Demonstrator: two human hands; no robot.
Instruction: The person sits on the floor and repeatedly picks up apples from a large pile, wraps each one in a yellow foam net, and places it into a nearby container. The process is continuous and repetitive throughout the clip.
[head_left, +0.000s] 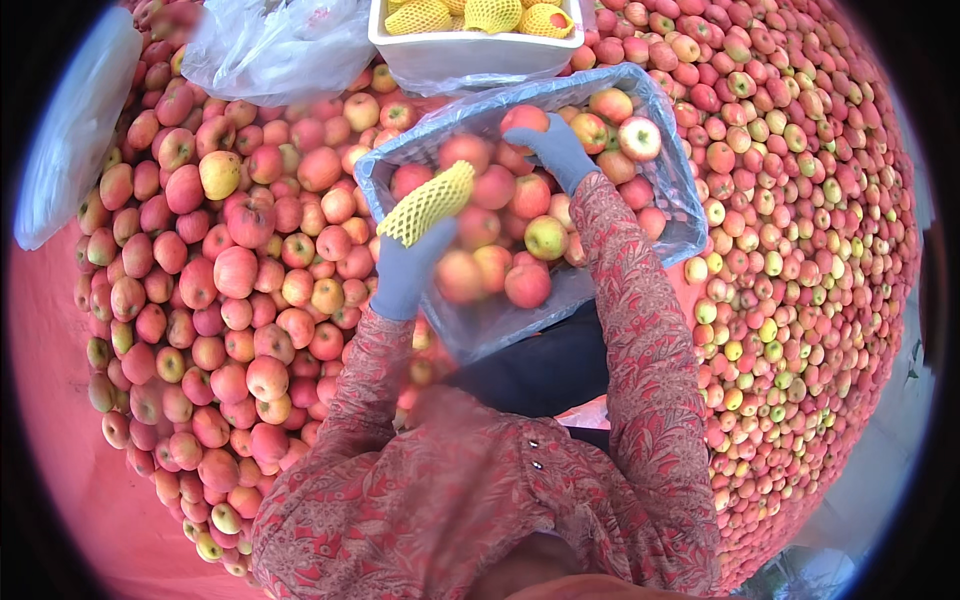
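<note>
A yellow foam net sleeve (429, 204) is held in my gloved left hand (411, 266), over the left side of a crate. The sleeve looks flat, with no apple visible inside it. My right hand (559, 150), also in a grey-blue glove, has its fingers around a red apple (525, 120) near the crate's far side. The plastic crate (517, 315) is lined with clear film and tilts in front of me. Inside it are several loose red apples, one yellow-green apple (546, 238) and a pale-ended apple (640, 139) at the right.
Beyond the crate stands a white foam box (480, 60) with several apples in yellow net sleeves. Clear plastic bags (277, 52) lie at the back left. Loose apples (247, 270) heap on the left, and a larger apple pile (795, 225) spreads on the right. Red sheeting (52, 420) shows at the left edge.
</note>
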